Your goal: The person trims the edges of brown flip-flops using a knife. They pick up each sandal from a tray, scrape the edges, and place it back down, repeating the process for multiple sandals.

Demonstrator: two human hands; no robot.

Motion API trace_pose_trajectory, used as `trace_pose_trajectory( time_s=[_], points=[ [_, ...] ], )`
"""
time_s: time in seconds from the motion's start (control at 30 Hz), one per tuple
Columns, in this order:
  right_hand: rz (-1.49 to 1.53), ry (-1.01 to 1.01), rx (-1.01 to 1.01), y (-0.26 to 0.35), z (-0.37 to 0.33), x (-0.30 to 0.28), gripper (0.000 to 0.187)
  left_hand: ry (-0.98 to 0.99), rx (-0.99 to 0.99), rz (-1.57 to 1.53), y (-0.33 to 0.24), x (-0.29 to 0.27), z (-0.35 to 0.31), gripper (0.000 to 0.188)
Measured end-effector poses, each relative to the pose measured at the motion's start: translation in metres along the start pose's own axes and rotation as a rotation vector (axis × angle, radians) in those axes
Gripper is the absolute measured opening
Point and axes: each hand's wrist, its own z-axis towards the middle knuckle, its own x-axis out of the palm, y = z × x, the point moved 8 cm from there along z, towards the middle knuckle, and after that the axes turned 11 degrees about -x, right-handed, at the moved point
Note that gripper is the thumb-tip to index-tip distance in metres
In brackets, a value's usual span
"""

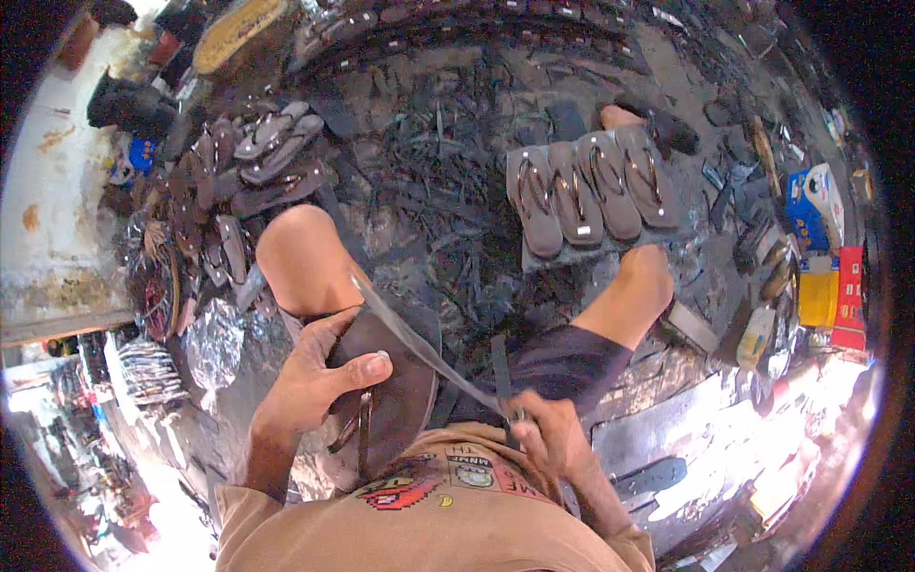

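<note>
My left hand [319, 381] grips a brown flip-flop [400, 348] over my lap, thumb pressed on its face beside the thong strap [364, 419]. My right hand [551, 431] is closed around the near end of a long, narrow, greyish curved piece [424, 351]. That piece runs along the flip-flop's far edge toward my bent left knee; whether it is a blade or a cut strip I cannot tell. A short dark bar [500, 367] sticks up beside my right fingers.
Several finished-looking flip-flops [583, 191] lie in a row on a grey sheet at the far right. A heap of brown sandals [253, 157] is at the far left. Dark scraps [429, 181] litter the floor between. Boxes [810, 214] stand at the right edge.
</note>
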Motion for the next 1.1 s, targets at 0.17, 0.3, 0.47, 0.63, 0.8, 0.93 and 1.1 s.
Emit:
trace_pose_trajectory(
  time_s=[0.17,0.3,0.47,0.63,0.8,0.93,1.1],
  points=[
    [-0.017,-0.093,-0.015,-0.010,-0.057,0.009,0.034,0.033,-0.046,-0.014,0.016,0.007,-0.013,0.051],
    [-0.076,0.142,0.076,-0.034,-0.029,0.007,0.035,0.170,-0.136,0.275,0.019,0.024,-0.011,0.044],
    [0.032,0.204,-0.073,-0.009,0.069,0.028,0.037,0.281,-0.288,0.403,0.027,0.035,-0.006,0.039],
    [0.193,0.022,-0.065,-0.014,0.166,0.009,0.025,0.036,0.001,0.649,-0.031,0.031,0.002,0.033],
    [0.314,-0.610,0.152,-0.063,0.099,-0.076,0.029,-0.326,0.525,-0.293,-0.044,-0.028,0.022,0.062],
    [0.184,-0.564,-0.136,-0.017,0.036,-0.054,0.035,0.012,0.209,-0.810,0.014,0.044,0.045,0.049],
    [-0.011,-0.234,0.135,-0.021,-0.031,0.014,0.031,0.022,0.232,-0.954,0.026,0.058,0.041,0.035]
  ],
)
